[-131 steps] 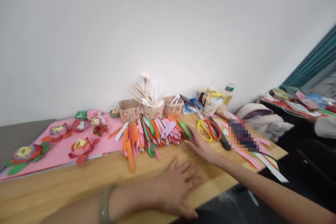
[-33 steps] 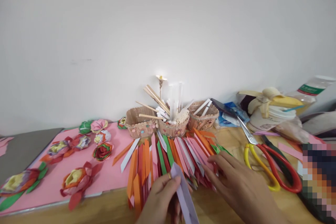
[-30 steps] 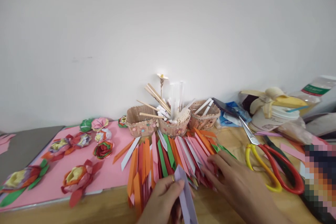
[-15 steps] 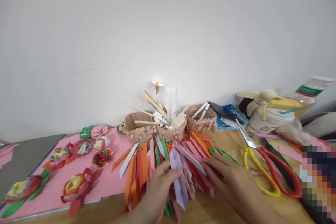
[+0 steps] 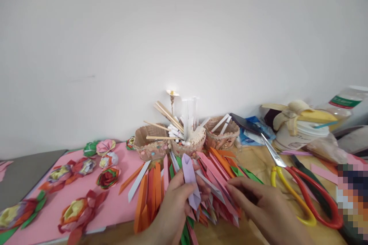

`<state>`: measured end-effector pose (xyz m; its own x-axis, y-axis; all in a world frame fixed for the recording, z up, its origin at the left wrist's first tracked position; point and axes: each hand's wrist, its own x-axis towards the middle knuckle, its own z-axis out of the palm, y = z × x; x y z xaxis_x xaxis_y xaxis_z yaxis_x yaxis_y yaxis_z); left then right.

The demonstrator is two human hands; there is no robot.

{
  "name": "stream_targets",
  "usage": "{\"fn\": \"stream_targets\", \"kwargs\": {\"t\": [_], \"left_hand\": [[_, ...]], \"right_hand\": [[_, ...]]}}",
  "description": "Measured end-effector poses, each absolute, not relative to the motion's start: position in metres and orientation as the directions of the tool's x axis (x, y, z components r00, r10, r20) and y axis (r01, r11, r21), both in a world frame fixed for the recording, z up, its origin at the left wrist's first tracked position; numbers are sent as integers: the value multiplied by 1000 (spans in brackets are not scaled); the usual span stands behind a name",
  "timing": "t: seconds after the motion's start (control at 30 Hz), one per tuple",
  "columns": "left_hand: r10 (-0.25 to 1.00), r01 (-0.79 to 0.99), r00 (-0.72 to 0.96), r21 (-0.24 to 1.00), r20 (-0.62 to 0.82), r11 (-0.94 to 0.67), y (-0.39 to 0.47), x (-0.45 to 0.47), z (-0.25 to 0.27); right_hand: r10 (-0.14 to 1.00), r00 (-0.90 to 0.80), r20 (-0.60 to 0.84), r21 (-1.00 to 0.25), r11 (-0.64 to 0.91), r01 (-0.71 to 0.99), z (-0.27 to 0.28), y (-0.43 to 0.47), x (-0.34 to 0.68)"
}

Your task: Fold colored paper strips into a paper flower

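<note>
My left hand (image 5: 179, 199) pinches a lavender folded paper strip (image 5: 190, 182) between thumb and fingers, holding it raised over the pile. My right hand (image 5: 255, 201) has thumb and index finger closed at the near end of a pink folded paper strip (image 5: 214, 172), which leans over other strips. Around both hands lie many folded strips: orange strips (image 5: 143, 203) to the left, a pale blue strip (image 5: 139, 181), and green strips (image 5: 250, 174) near my right fingers. The lower ends of some strips are hidden behind my left hand.
Red-and-yellow scissors (image 5: 278, 160) lie right of my right hand. Decorated baskets (image 5: 152, 149) with sticks stand against the wall. Folded paper flowers (image 5: 107, 177) rest on a pink sheet (image 5: 115, 208) at left. A white tub (image 5: 307, 132) and a bottle (image 5: 346, 101) stand at the back right.
The lavender strip in my left hand has moved up and slightly left. My right hand has shifted a little right and down, with the pink strip at its fingertips. The view has shifted slightly.
</note>
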<state>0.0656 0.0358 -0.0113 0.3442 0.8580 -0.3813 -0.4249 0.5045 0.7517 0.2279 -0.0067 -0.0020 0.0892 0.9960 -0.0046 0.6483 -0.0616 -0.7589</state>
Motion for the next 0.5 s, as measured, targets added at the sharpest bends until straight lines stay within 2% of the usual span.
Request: {"fn": "stream_targets", "kwargs": {"t": [0.07, 0.13, 0.23, 0.33, 0.43, 0.5], "left_hand": [[850, -451, 360, 725, -385, 520, 34, 67, -8], [837, -483, 394, 689, -381, 541, 31, 68, -5], [814, -529, 450, 624, -368, 575, 25, 71, -1], [807, -545, 484, 606, -337, 580, 20, 72, 2], [825, -544, 459, 630, -329, 554, 18, 71, 0], [840, -550, 443, 645, -314, 531, 17, 70, -6]], "right_hand": [[987, 44, -157, -862, -159, 482, -1, -9, 217], [971, -17, -239, -898, -214, 384, -2, -12, 205], [977, -32, -209, -883, -174, 435, -3, -14, 191], [995, -14, -97, -784, -67, 617, -2, -16, 185], [997, -77, 10, -578, 69, 813, -3, -19, 185], [983, -170, 63, -457, 180, 871, -7, -21, 187]]}}
